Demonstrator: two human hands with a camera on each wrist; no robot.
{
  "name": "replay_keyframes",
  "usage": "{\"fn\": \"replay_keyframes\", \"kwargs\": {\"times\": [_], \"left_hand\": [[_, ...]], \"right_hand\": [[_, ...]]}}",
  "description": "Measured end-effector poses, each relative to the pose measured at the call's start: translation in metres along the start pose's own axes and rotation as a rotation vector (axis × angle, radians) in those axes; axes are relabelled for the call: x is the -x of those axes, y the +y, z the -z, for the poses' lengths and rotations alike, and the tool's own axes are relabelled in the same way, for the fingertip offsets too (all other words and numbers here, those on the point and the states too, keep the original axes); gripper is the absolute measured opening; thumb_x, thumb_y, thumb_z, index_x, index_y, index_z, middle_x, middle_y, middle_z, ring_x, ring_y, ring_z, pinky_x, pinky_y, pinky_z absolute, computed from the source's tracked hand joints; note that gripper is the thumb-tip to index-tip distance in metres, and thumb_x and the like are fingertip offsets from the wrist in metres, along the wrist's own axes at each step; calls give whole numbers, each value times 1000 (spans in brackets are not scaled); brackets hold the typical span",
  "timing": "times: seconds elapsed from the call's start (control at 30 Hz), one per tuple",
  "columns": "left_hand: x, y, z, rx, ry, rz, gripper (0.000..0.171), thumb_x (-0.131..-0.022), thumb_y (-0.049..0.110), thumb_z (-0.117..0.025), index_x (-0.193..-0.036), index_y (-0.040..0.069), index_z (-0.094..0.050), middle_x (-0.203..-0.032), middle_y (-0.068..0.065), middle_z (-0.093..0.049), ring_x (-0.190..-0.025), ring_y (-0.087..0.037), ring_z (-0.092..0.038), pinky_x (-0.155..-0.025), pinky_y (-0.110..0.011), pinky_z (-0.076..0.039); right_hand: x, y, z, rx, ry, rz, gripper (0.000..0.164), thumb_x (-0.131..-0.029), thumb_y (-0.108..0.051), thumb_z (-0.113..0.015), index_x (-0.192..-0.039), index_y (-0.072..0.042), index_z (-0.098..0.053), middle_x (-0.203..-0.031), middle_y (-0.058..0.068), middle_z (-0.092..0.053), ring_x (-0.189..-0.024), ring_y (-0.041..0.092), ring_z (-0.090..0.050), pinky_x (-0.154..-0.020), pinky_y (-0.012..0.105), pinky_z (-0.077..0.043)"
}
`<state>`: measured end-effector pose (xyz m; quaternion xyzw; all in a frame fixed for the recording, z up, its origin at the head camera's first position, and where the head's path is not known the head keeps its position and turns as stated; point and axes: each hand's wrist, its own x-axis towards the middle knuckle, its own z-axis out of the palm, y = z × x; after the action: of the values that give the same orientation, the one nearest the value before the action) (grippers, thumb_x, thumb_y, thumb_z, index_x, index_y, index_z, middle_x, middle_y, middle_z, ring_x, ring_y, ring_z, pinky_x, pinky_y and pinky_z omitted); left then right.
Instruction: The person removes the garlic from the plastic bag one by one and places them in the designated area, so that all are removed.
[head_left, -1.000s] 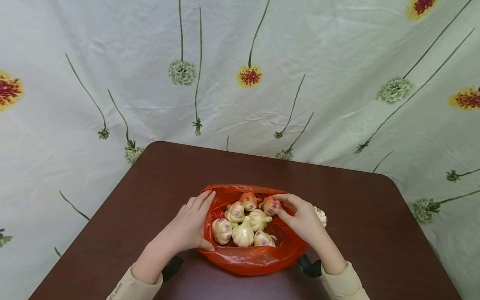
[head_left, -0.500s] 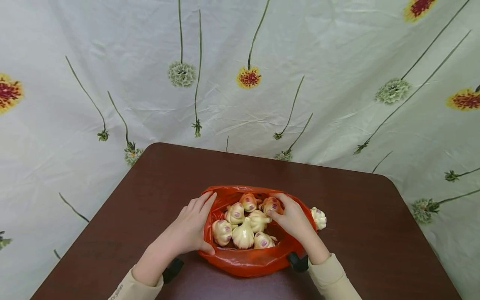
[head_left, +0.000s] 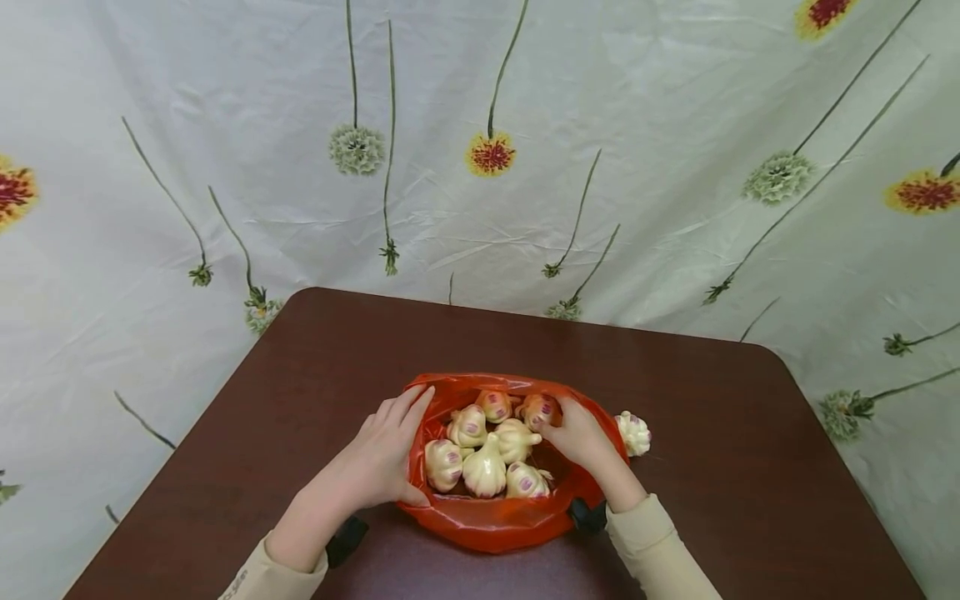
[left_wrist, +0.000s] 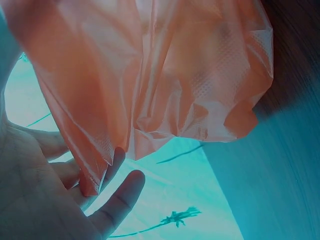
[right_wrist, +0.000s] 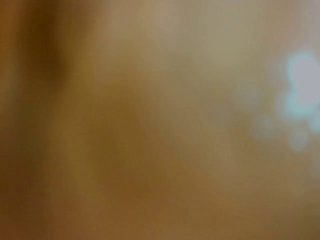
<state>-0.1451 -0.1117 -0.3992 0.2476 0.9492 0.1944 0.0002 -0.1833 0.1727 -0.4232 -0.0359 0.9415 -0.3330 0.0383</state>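
A red plastic bag (head_left: 491, 533) lies with its mouth wide open on the table, holding several pale garlic bulbs with purple marks. My left hand (head_left: 386, 446) rests along the bag's left rim, its fingers nearly straight. In the left wrist view, a corner of the bag (left_wrist: 95, 100) hangs over those fingers (left_wrist: 122, 195). Inside the bag's right side, my right hand (head_left: 581, 437) grips the back-right garlic bulb (head_left: 536, 408) between thumb and fingers; part of the hand is behind the rim. The right wrist view is only an orange-brown blur.
Another garlic bulb (head_left: 634, 433) lies on the table outside the bag, just to its right. The dark brown table (head_left: 360, 342) has rounded far corners. Behind it hangs a pale cloth (head_left: 300, 100) printed with flowers.
My right hand has moved left and deeper into the bag, closing round the back-right bulb. The bulb outside now shows fully. My left hand has stayed at the rim.
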Motion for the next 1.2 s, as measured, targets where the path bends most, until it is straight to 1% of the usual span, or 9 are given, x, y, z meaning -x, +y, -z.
{"fn": "replay_keyframes", "kwargs": {"times": [0.07,0.2,0.47,0.6,0.73,0.87,0.97,1.03,1.2], "left_hand": [[0,0,0,0,1,-4,128,-51,40,-97,-151,-2,-29,-153,-24,-32,-129,-40,-39,-100,-59,-43],[-1,1,-1,7,8,-13,129,-50,40,-97,-151,-2,-28,-153,-24,-32,-130,-41,-39,-101,-60,-42],[-3,1,0,14,28,-28,129,-50,39,-97,-150,-3,-29,-153,-24,-32,-129,-41,-39,-100,-60,-42],[-3,1,-1,10,35,-35,129,-50,39,-97,-150,-3,-29,-153,-24,-32,-130,-42,-40,-100,-61,-42],[-3,2,-1,10,29,-32,129,-50,39,-97,-151,-3,-28,-153,-24,-31,-130,-42,-39,-100,-61,-42],[-2,1,-1,17,21,-22,129,-51,39,-97,-151,-2,-28,-154,-23,-31,-131,-42,-39,-101,-61,-41],[-1,1,-2,20,23,-19,129,-50,39,-97,-151,-2,-28,-154,-23,-31,-131,-42,-38,-101,-61,-41],[-1,1,-2,21,24,-18,129,-50,39,-97,-151,-2,-28,-154,-23,-31,-131,-42,-38,-101,-61,-41],[-1,0,0,12,27,-13,130,-50,41,-97,-151,-3,-28,-154,-23,-31,-131,-41,-38,-102,-60,-41]], "right_hand": [[-1,1,-2,11,-1,13,52,-86,-9,-72,-131,8,-53,-124,25,-63,-113,39,-61,-100,55,-47],[-3,3,-4,25,-4,28,49,-82,-7,-75,-124,9,-56,-114,24,-67,-104,36,-64,-97,54,-50],[-3,5,-6,28,-53,10,57,-79,-11,-78,-128,8,-55,-113,22,-68,-100,33,-64,-96,52,-51],[-2,6,-8,25,-65,9,48,-77,-11,-79,-118,8,-61,-100,17,-70,-87,27,-63,-90,49,-54],[-1,6,-8,61,-50,13,41,-77,-14,-79,-109,6,-64,-93,14,-69,-80,25,-61,-87,48,-55],[1,5,-6,95,-18,12,43,-76,-16,-79,-110,5,-64,-94,14,-69,-82,26,-62,-86,47,-55],[3,4,-2,94,22,13,47,-75,-16,-81,-113,5,-63,-99,16,-70,-88,28,-65,-88,48,-54],[5,4,1,93,41,16,51,-75,-16,-83,-116,6,-62,-104,18,-70,-93,31,-66,-89,49,-54],[10,1,10,73,44,-30,64,-78,-19,-82,-130,6,-55,-121,22,-66,-109,36,-64,-96,52,-51]]}}
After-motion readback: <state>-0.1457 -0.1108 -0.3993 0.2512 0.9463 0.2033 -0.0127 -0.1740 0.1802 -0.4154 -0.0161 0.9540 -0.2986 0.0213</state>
